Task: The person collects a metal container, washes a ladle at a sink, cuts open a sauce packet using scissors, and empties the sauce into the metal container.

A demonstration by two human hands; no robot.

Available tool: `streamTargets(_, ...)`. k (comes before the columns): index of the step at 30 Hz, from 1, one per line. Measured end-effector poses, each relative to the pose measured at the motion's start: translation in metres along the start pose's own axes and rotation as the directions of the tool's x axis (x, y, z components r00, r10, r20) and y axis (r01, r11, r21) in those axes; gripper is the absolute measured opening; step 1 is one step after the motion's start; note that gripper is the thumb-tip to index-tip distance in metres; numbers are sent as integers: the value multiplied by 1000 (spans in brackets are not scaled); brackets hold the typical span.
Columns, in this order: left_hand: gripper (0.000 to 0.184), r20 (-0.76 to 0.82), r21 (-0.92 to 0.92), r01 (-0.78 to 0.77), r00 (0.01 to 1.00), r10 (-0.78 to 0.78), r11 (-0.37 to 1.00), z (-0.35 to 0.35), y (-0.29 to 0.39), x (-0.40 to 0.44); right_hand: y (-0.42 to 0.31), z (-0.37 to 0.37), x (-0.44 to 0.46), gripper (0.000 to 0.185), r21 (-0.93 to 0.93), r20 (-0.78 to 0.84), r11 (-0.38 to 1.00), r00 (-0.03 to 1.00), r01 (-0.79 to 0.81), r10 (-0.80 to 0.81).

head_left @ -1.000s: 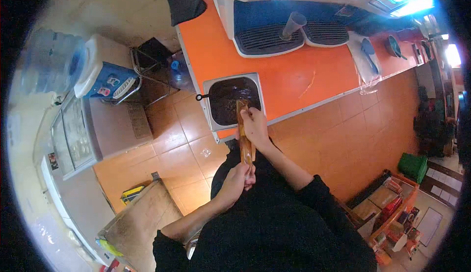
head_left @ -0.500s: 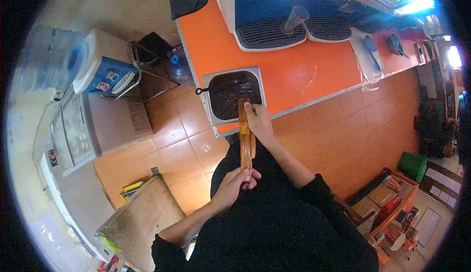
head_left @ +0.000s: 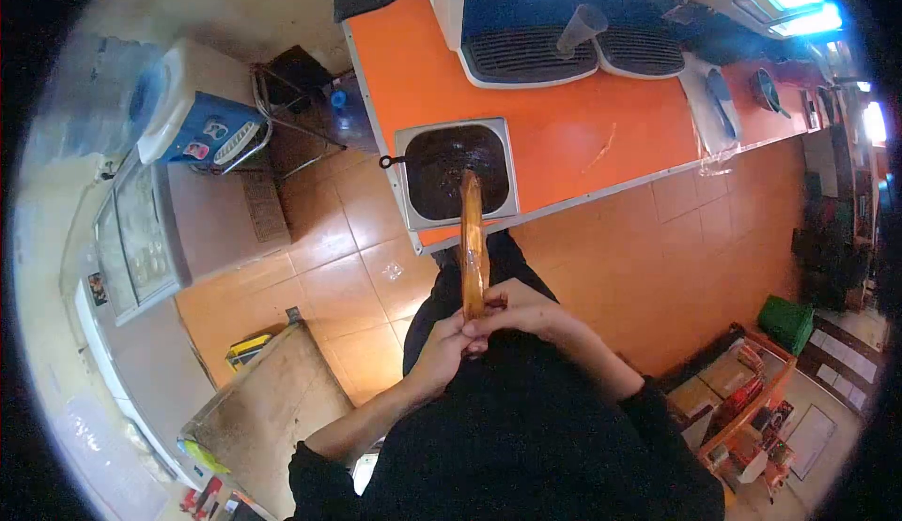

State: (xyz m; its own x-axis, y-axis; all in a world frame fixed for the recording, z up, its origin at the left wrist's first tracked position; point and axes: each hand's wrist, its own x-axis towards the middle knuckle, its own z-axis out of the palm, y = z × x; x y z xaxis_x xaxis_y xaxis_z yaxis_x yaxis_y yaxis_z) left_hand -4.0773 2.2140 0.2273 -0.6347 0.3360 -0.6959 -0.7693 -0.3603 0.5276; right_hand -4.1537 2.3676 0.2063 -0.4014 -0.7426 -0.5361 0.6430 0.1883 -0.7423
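Note:
A long, narrow plastic bag (head_left: 473,248) with brown contents points away from my body, its far end over the dark hollow of the metal-rimmed container (head_left: 512,178) set in the orange counter. My left hand (head_left: 445,347) is closed on the near end of the bag. Right beside it, my right hand (head_left: 514,310) has its fingers closed at the same near end, touching my left hand. What the fingertips pinch is partly hidden.
On the orange counter (head_left: 583,126) are black drip trays (head_left: 517,54) with a clear cup (head_left: 581,31). A water dispenser (head_left: 202,112) is at the left, above a brown-topped table (head_left: 272,413). A green basket (head_left: 785,324) lies at the right.
My right hand has moved from the far part of the bag back to its near end, beside my left hand. The counter and container have shifted slightly in view.

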Motion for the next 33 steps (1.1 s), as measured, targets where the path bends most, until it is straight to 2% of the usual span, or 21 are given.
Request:
streamTargets(1,15,1,-2,2,1000,-2,1000,1,-6,1,-3,3,-2,27,94,-33,991,995,-92,96)
streamTargets(2,12,-24,18,-58,998,58,998,-1,-14,4,-6,5,-1,25,186,-56,966,980,-177,190)
streamTargets(3,8,-48,39,-116,992,118,992,-1,-18,5,-4,5,0,25,185,-55,967,980,-177,190)
streamTargets(7,6,-39,49,-90,995,92,995,-6,-24,5,4,4,7,15,189,-117,965,972,-180,204)
streamTargets(9,8,34,-3,-117,993,117,993,-8,-27,6,3,5,9,14,305,-146,946,975,-115,166)
streamTargets(10,8,32,-4,-119,992,119,993,-10,-27,7,11,1,13,14,303,-144,946,976,-116,166)
streamTargets(12,11,146,85,-169,977,155,982,-15,-27,9,22,-7,25,13,287,-148,947,970,-144,193)
streamTargets(16,19,209,12,-153,967,147,988,-16,-29,10,-4,-7,22,16,362,-194,918,950,-161,243)
streamTargets(18,27,245,50,-181,956,164,982,-13,-27,9,-11,-5,24,17,435,-265,897,941,-79,211)
streamTargets(21,33,237,47,-176,958,160,983,-12,-30,11,7,-21,35,23,356,-250,926,942,-126,225)
streamTargets(25,34,250,35,-198,951,183,980,-12,-26,10,-3,-28,41,20,385,-237,917,950,-101,204)
streamTargets(27,34,221,224,-195,964,145,955,-10,-19,7,9,-38,52,20,442,-184,893,966,-82,180)
streamTargets(30,30,221,219,-198,964,150,955,-9,-19,8,0,-39,56,20,397,-271,915,943,-76,196)
streamTargets(33,25,208,211,-176,969,131,961,-9,-22,10,-26,-34,51,18,413,-235,909,958,-57,166)
